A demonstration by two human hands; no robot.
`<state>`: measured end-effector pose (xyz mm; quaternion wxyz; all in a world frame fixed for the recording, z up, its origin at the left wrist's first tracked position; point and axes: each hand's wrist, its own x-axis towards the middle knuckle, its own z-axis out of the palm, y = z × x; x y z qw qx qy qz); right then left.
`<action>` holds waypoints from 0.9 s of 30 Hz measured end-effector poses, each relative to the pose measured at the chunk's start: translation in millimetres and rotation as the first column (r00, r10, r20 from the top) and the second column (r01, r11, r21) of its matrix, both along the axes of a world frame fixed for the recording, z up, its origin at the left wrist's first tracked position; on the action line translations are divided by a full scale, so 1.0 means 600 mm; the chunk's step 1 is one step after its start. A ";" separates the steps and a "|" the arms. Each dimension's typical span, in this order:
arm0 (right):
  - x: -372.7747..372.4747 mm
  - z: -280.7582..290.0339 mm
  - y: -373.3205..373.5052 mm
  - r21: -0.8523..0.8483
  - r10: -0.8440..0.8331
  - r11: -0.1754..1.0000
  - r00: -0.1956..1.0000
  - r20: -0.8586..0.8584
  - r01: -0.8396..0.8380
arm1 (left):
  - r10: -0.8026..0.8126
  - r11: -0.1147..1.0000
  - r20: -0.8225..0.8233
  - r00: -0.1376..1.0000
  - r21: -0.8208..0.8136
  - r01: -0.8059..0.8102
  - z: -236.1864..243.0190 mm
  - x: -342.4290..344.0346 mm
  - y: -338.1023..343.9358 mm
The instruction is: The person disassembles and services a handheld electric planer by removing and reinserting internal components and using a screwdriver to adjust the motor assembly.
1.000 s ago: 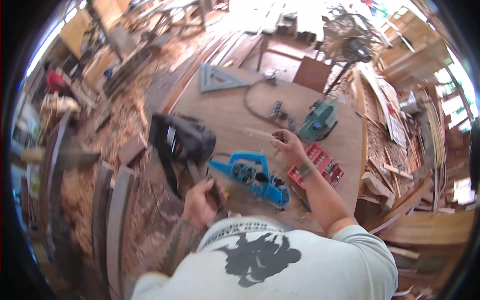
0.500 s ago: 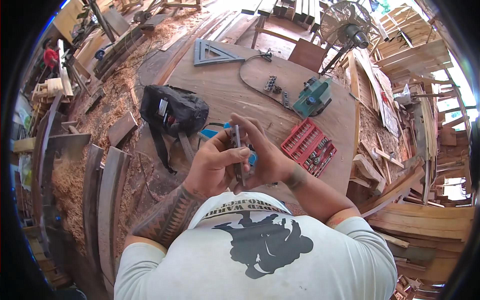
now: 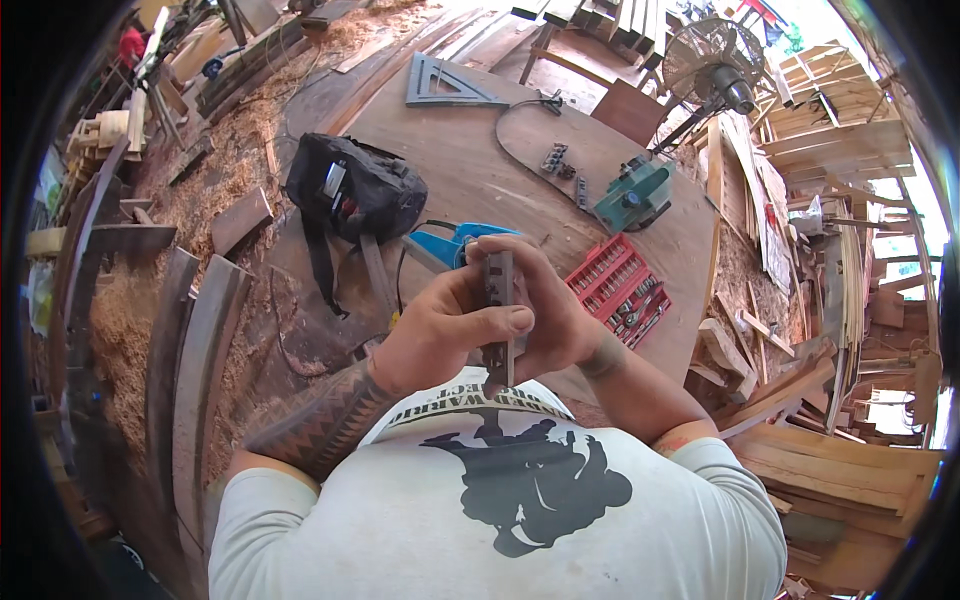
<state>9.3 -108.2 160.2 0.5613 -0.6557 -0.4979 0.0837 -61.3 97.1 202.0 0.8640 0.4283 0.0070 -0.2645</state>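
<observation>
Close to my chest, a narrow dark metal bar [image 3: 499,290] with small notches along it is held lengthwise. My left hand [image 3: 455,322] is closed on it, the thumb laid across its face. Around its right side and far end curls my right hand [image 3: 553,315], which also grips it; some of those fingers are hidden. Just beyond my hands on the wooden table [image 3: 430,140] lies a bright blue object [image 3: 437,250], partly covered by them. A red case of bits and sockets [image 3: 618,290] lies open to the right. Farther back sits a green power tool [image 3: 635,195].
A black tool bag [image 3: 355,187] stands at the table's left. A grey triangular square [image 3: 450,84] lies at the far edge, near a cord and small metal parts [image 3: 556,158]. A fan [image 3: 715,70] stands back right. Curved timbers [image 3: 212,350] and wood shavings [image 3: 130,350] are at left.
Both hands have shifted slightly right with the bar, which has turned to show more of its notched face. The whole view has shifted a little too. Both hands keep their grip.
</observation>
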 end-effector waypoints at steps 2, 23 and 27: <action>-0.007 -0.010 0.003 0.111 0.095 0.991 0.972 -0.215 -0.072 | 0.001 1.000 0.051 0.999 0.004 -0.001 0.007 -0.005 0.000; -0.022 0.010 0.018 0.214 0.194 0.969 0.913 -0.360 -0.121 | 0.022 0.992 0.156 0.988 0.116 -0.040 0.041 -0.011 0.007; -0.014 0.011 0.017 0.241 0.299 0.946 0.876 -0.377 -0.219 | 0.021 0.994 0.129 0.991 0.103 -0.034 0.034 -0.008 0.007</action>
